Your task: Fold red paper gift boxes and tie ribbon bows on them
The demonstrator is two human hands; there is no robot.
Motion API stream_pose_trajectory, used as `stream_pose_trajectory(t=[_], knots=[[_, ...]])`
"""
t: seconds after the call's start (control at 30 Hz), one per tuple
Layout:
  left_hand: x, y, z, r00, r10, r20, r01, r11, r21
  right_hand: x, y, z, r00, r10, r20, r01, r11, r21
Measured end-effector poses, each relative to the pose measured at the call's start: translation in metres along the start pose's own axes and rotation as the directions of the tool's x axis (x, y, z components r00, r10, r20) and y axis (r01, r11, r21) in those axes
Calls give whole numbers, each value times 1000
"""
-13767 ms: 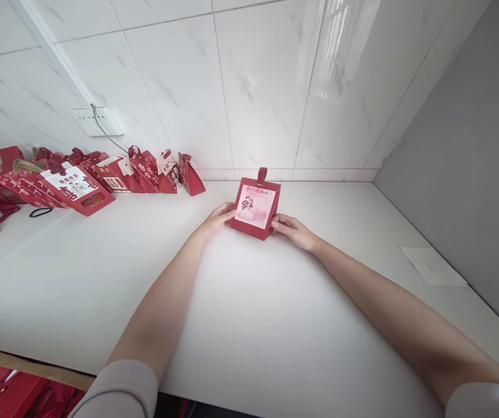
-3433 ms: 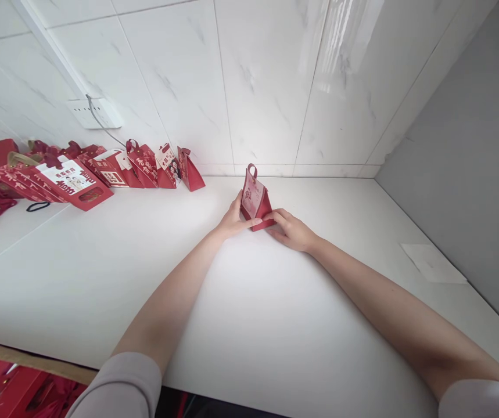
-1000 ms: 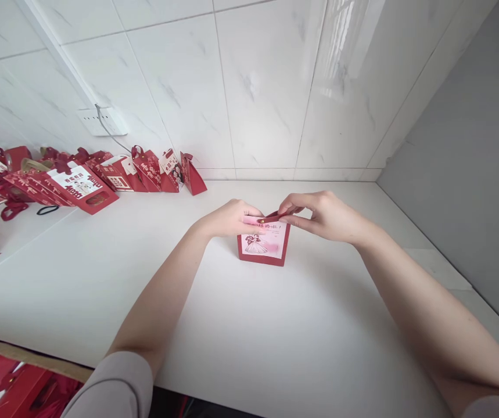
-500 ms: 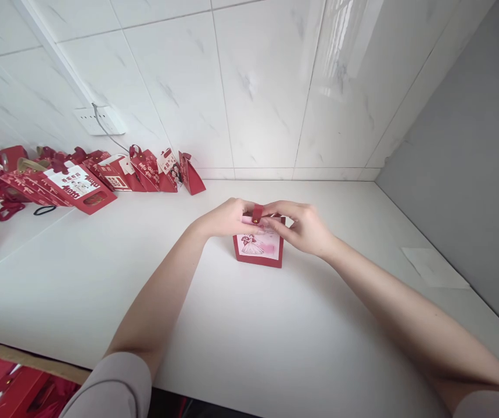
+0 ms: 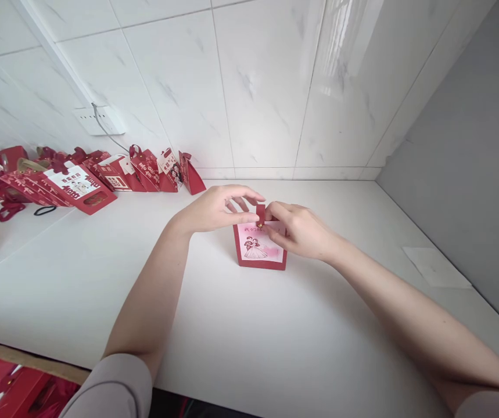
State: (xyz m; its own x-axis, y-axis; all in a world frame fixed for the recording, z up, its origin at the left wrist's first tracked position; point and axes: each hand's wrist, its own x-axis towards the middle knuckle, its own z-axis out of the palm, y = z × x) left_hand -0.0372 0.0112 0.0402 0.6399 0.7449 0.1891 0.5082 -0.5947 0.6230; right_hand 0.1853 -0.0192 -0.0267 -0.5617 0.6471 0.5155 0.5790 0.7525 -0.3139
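Observation:
A small red gift bag (image 5: 258, 253) with a pink picture of a couple on its front stands upright on the white counter (image 5: 249, 325). My left hand (image 5: 214, 210) pinches the bag's top edge beside the red tab (image 5: 260, 212), its other fingers raised. My right hand (image 5: 298, 232) is closed on the top edge from the right, fingers curled over the bag's upper right corner. A small gold snap shows at the foot of the tab.
A row of several similar red gift bags (image 5: 101, 174) lines the tiled wall at the left, under a wall socket (image 5: 100, 120). A grey panel (image 5: 462, 151) bounds the counter at right, with a white sheet (image 5: 434, 267) near it. More red bags (image 5: 9, 392) lie below the front edge.
Earlier the bag stood farther back near the wall and was turned sideways. Since a second ago it sits nearer, and both hands have closed in on the tab at its top.

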Motion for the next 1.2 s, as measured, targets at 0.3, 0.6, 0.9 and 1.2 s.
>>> stream_pose_trajectory(t=[0.3,0.6,0.9,1.2], knots=[[-3,6,-5,999,-26,-45,29,997,77,1,2,-6,993,109,35,-110,994,26],[-6,-12,-19,985,-171,13,170,983,66,1,0,-6,991,116,73,-121,990,71],[-4,-9,-18,979,-188,75,185,982,48,1,10,1,985,167,38,-171,963,206],[-2,-27,-16,980,-189,61,191,981,-36,-3,48,56,946,315,83,-279,652,706]])
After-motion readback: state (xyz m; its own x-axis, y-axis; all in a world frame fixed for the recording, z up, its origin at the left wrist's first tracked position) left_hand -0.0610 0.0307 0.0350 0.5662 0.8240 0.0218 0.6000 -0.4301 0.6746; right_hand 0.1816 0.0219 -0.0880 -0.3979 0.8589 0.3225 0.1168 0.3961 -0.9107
